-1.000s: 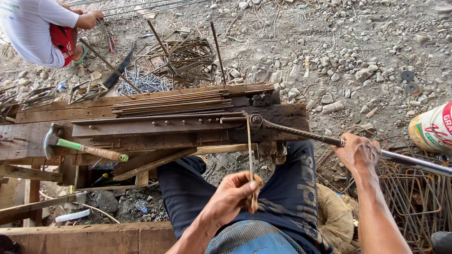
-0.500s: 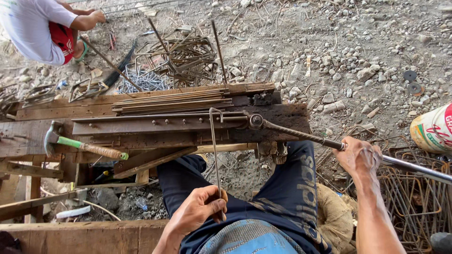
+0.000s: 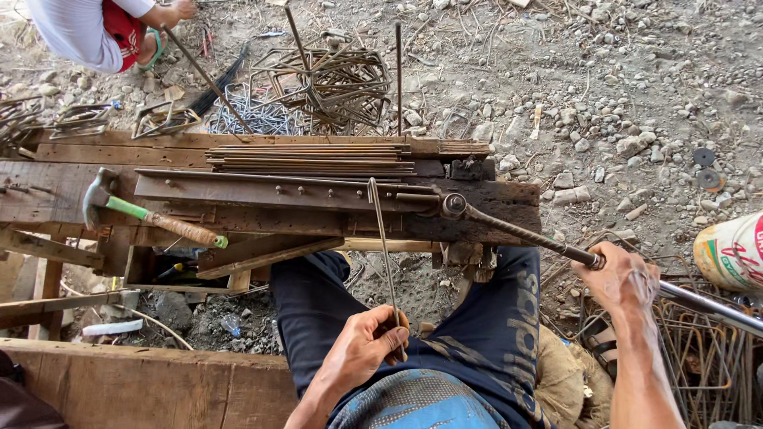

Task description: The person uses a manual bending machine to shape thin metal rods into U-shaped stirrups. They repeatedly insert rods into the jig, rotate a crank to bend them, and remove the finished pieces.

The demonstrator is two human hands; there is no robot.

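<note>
Two hands: left hand [image 3: 362, 347] is gripping a thin steel rod [image 3: 384, 253]; right hand [image 3: 618, 276] is clasping the bender lever [image 3: 520, 234].
Rod: lying across the wooden bench [image 3: 71, 184].
Container: bucket [image 3: 731, 253], cropped, contents hidden.

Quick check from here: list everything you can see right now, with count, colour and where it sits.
thin steel rod: one, rusty grey, bent end on the bench, lower end in the left hand
bending lever: one, dark, pivoted at the bench's right end
wooden bench: one, weathered brown, across the middle
straight rods: bundle, rusty, on the bench top
hammer: one, green and brown handle, bench left
bent stirrups: pile, rusty, on the gravel behind
sack: one, white, right edge
other person: one, white top, top left
left hand: grips the rod
right hand: grips the lever
</note>
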